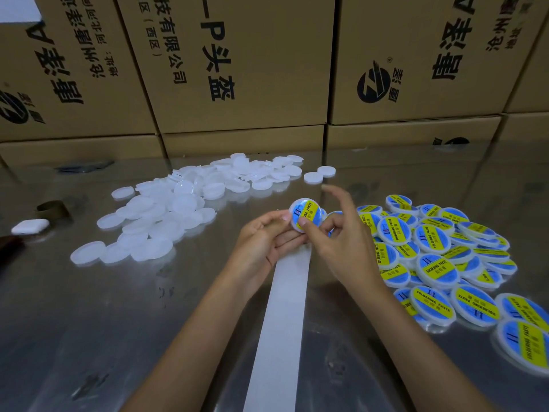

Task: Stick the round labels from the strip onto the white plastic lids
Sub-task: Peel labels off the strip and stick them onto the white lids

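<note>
A shiny metal table [118, 322] carries plain white lids [184, 203] at eleven o'clock, labelled lids [439, 257] at three, a white strip [279, 322] toward six, and a small white case [29, 226] at nine.

The strip [279, 322] runs off the bottom edge, its far end hidden under the hands. Labelled lids [528, 343] are cut by the right edge. The raised right fingers [335, 191] blur.

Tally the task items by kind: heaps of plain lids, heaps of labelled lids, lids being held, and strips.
Heap of plain white lids: 1
Heap of labelled lids: 1
Labelled lid being held: 1
White strip: 1
Total: 4
</note>
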`<state>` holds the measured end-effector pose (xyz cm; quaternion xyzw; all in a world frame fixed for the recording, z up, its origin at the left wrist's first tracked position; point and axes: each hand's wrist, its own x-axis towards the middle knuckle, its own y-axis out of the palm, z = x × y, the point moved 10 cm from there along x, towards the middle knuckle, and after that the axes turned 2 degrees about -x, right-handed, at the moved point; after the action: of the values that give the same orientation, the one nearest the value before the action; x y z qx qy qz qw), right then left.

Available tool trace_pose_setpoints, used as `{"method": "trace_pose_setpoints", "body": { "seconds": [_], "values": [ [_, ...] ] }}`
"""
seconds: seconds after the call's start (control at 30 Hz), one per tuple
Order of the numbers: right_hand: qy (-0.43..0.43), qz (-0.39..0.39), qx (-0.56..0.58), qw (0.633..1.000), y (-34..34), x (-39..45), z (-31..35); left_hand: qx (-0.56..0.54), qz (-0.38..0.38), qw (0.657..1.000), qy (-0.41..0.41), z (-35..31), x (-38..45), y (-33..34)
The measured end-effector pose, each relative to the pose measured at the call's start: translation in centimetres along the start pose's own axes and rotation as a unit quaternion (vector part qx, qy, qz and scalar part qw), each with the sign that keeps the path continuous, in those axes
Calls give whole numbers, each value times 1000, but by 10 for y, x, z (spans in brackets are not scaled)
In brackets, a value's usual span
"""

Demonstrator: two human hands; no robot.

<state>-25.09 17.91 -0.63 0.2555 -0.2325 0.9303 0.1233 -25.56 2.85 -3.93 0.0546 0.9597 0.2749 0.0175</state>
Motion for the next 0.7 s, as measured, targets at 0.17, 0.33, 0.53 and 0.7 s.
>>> {"method": "trace_pose_setpoints", "body": {
  "seconds": [0.17, 0.33, 0.53, 0.7],
  "values": [
    [59, 0, -46, 997, -2, 2, -15, -40, 4, 999, -17, 4, 0, 1],
    [-1, -5, -69, 998, 0, -3, -3, -19, 48, 998, -26, 4, -2, 8],
    [-17, -52, -20, 998, -13, -2, 4, 9, 70, 997, -34, 6, -3, 14],
    [-50, -25, -49, 997, -6, -1, 13, 127, 53, 989, 48, -8, -4, 12]
  ]
}}
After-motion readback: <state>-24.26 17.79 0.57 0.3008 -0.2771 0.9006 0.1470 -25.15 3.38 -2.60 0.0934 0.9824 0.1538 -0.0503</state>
